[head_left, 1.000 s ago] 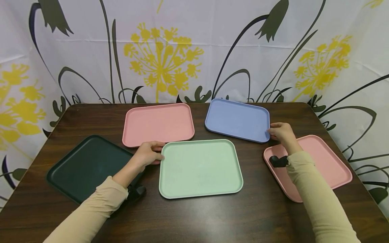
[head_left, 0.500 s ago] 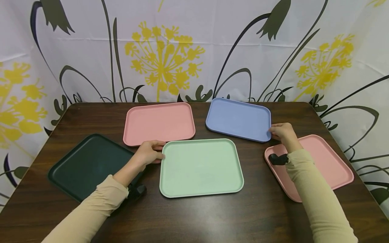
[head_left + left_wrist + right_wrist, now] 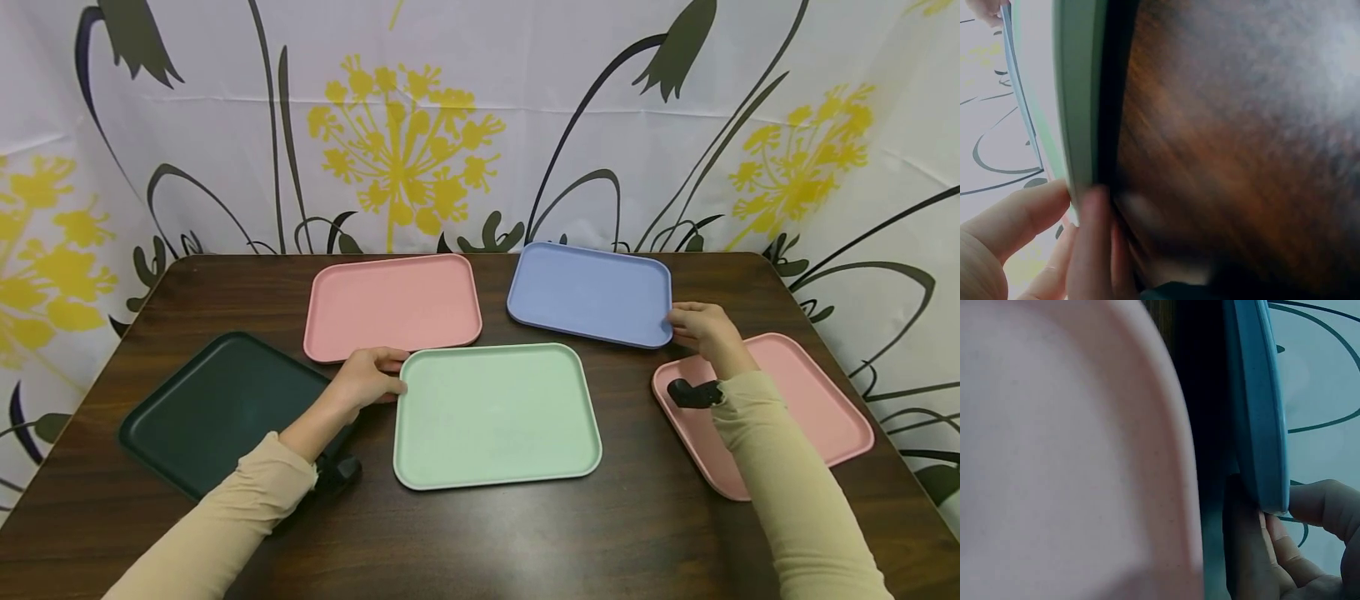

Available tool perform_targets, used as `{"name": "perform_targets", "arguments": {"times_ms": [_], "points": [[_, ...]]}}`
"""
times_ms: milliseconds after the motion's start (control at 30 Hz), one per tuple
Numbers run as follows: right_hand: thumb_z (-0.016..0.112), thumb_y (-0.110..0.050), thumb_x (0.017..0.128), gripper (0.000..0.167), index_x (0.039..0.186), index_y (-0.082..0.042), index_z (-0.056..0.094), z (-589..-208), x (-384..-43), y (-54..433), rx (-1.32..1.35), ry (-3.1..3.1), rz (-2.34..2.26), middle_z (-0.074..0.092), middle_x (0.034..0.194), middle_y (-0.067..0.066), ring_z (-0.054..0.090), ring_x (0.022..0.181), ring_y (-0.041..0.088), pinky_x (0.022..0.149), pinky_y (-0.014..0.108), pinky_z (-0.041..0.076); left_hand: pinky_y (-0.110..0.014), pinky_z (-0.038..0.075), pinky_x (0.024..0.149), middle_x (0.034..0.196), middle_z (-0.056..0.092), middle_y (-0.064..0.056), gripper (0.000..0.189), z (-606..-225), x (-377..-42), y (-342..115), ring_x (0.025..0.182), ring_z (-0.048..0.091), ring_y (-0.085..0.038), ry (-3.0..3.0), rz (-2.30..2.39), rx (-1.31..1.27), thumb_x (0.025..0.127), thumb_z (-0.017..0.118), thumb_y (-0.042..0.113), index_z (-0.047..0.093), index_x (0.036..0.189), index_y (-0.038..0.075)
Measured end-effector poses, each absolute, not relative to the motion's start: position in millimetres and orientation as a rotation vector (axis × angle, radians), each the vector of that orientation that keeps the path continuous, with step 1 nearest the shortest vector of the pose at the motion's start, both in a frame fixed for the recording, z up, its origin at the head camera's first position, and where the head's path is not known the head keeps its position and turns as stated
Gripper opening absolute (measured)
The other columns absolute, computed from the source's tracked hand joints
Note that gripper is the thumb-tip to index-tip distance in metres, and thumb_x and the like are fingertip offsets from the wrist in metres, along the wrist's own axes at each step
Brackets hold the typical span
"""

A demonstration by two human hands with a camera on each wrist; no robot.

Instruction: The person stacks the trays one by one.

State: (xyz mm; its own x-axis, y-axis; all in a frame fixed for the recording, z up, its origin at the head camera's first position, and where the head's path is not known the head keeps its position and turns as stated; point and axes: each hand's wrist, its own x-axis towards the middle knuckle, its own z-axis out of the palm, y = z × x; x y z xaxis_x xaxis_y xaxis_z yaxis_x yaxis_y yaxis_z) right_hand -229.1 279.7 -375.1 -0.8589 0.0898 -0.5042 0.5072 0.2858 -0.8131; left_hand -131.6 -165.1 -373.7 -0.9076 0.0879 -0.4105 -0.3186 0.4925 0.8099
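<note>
In the head view a pale green tray (image 3: pixel 498 417) lies at the middle of the table. My left hand (image 3: pixel 363 382) pinches its left rim near the back corner. The left wrist view shows the thumb (image 3: pixel 1029 209) on one side of the green tray's edge (image 3: pixel 1077 94) and fingers (image 3: pixel 1090 244) on the other. My right hand (image 3: pixel 708 332) pinches a blue tray (image 3: pixel 588 296) by its front right corner, behind the green one. In the right wrist view the thumb (image 3: pixel 1313 501) meets the blue tray's rim (image 3: pixel 1260 412), with the other fingers curled beneath.
A pink tray (image 3: pixel 393 304) lies at the back left and a dark green tray (image 3: pixel 232 417) at the left, partly under my left forearm. Another pink tray (image 3: pixel 802 400) sits beneath my right forearm. A flowered cloth (image 3: pixel 570 150) hangs behind the wooden table (image 3: pixel 480 542).
My right hand has shifted slightly to the right, and the held end of the blue tray has turned a little right and back with it. The left hand and green tray stay put.
</note>
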Motion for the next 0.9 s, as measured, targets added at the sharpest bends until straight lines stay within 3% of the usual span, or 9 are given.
{"name": "perform_targets", "arguments": {"times_ms": [300,500,600,700,900], "points": [[0.052,-0.004,0.092,0.056,0.143,0.005,0.029,-370.6,-228.1,281.9,0.512,2.081,-1.75,0.056,0.068,-0.017,0.057,0.066,-0.004,0.062,0.011,0.052,-0.035,0.058,0.077,0.119,0.057,-0.03,0.047,-360.8,-141.3,-167.9,0.098,0.061,-0.03,2.435,1.245,-0.109,0.083,0.061,0.001,0.052,0.127,-0.011],[0.055,0.0,0.09,0.033,0.122,-0.004,0.047,-367.8,-227.1,284.4,0.501,1.979,-1.872,0.061,0.067,-0.013,0.061,0.065,-0.001,0.062,0.012,0.054,-0.045,0.055,0.091,0.125,0.055,-0.031,0.045,-348.1,-154.8,-166.4,0.109,0.058,-0.037,2.471,1.244,-0.108,0.088,0.059,0.004,0.05,0.13,-0.01],[0.056,0.0,0.09,0.043,0.131,-0.003,0.043,-366.7,-226.6,285.5,0.496,1.957,-1.894,0.062,0.067,-0.013,0.062,0.065,-0.001,0.062,0.013,0.055,-0.045,0.054,0.094,0.128,0.053,-0.031,0.045,-344.3,-161.2,-163.1,0.11,0.059,-0.036,2.458,1.285,-0.126,0.09,0.056,0.005,0.049,0.132,-0.01],[0.057,0.0,0.091,0.062,0.145,0.002,0.028,-365.0,-226.2,285.9,0.485,1.96,-1.888,0.063,0.068,-0.014,0.062,0.064,-0.002,0.061,0.013,0.055,-0.04,0.055,0.093,0.13,0.052,-0.029,0.045,-342.7,-167.3,-158.8,0.109,0.059,-0.033,2.442,1.336,-0.162,0.092,0.055,0.006,0.048,0.134,-0.008],[0.055,-0.001,0.091,0.071,0.15,0.004,0.015,-361.5,-225.3,286.3,0.46,1.932,-1.905,0.064,0.068,-0.013,0.063,0.064,-0.001,0.062,0.013,0.056,-0.038,0.054,0.095,0.133,0.05,-0.027,0.047,-344.5,-180.7,-145.0,0.114,0.057,-0.035,2.409,1.486,-0.219,0.091,0.054,0.004,0.047,0.136,-0.005]]}}
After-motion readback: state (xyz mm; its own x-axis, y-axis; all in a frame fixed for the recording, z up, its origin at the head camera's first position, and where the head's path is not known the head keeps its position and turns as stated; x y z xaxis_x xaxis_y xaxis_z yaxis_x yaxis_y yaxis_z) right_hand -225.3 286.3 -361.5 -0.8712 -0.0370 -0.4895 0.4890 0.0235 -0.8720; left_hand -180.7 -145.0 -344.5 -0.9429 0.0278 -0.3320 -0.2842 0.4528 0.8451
